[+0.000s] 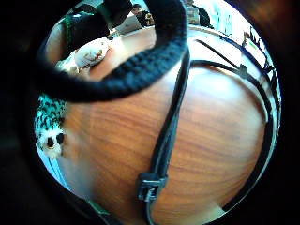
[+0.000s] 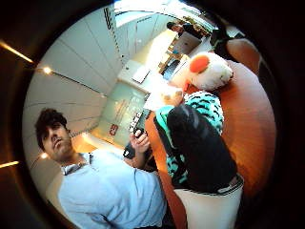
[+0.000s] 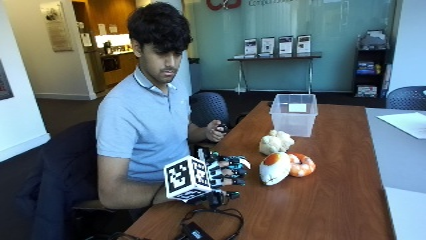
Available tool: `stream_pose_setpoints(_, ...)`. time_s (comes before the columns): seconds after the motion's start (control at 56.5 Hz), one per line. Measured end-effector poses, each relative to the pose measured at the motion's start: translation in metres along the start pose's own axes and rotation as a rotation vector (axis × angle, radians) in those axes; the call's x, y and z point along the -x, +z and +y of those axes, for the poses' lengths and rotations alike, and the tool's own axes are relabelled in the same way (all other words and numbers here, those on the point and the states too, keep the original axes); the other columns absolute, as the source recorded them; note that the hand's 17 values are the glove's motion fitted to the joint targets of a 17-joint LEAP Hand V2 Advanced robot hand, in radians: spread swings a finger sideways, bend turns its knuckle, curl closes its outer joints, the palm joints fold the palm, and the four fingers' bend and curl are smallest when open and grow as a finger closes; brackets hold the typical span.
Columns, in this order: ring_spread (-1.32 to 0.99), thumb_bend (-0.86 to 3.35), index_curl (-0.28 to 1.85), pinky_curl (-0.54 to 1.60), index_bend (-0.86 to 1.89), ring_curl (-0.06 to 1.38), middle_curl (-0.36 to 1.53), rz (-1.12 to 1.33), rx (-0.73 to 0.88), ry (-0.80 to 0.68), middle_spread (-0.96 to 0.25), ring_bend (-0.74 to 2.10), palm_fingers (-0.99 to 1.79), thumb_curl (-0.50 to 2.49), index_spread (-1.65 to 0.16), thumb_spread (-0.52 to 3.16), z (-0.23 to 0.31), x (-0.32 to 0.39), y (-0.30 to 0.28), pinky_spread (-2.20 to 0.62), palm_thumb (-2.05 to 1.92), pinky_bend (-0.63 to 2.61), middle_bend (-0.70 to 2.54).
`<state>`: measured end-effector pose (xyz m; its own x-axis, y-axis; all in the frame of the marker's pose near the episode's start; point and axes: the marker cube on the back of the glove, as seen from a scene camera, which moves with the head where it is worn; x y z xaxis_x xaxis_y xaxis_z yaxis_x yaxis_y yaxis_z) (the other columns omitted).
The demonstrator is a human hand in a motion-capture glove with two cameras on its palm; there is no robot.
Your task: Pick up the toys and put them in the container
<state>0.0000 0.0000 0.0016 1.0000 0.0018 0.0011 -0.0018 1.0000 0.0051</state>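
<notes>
Grasping a teal spotted toy (image 3: 229,167) at lower centre of the outside view, the gloved hand (image 3: 216,177) curls round it above the table (image 3: 333,200). Three toys (image 3: 283,160) lie mid-frame; the container (image 3: 293,114) stands beyond.

Wooden table (image 3: 333,200) with reddish-brown grain in the foreground, a dark office chair (image 3: 208,107) just beside its far edge and another chair (image 3: 407,97) near the right side. Behind, a teal glass wall (image 3: 293,25) fronted by a narrow console table (image 3: 274,58) carrying upright brochures, beside a dark shelving unit (image 3: 373,67). Dark floor (image 3: 60,112), white wall (image 3: 16,75) at left, lit wood-panelled recess (image 3: 110,42) beyond.
</notes>
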Motion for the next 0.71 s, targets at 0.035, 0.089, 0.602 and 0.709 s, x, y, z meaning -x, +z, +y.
stream_pose_setpoints(0.035, -0.06, -0.09, 0.07, 0.09, 0.29, 0.03, 0.03, -0.006, -0.004, 0.004, -0.01, 0.22, 0.41, -0.02, -0.13, 0.55, 0.000, 0.000, 0.000, -0.01, -0.15, 0.42, 0.18)
stream_pose_setpoints(0.089, -0.09, -0.09, 0.12, 0.14, 0.30, 0.06, 0.05, -0.026, -0.005, 0.016, -0.02, 0.23, 0.39, -0.01, -0.18, 0.78, -0.001, 0.000, 0.000, -0.01, -0.15, 0.45, 0.18)
stream_pose_setpoints(0.602, -0.02, -0.01, 0.20, 0.34, 0.14, 0.10, 0.12, 0.334, 0.484, 0.152, -0.01, 0.15, -0.25, 0.15, -0.35, 1.30, 0.006, 0.065, 0.046, 0.06, 0.00, 0.92, 0.09)
stream_pose_setpoints(0.709, 0.00, 0.07, 0.21, 0.36, 0.13, 0.10, 0.12, 0.353, 0.520, 0.131, 0.00, 0.14, -0.25, 0.21, -0.35, 1.39, 0.005, 0.070, 0.059, 0.06, 0.14, 0.98, 0.09)
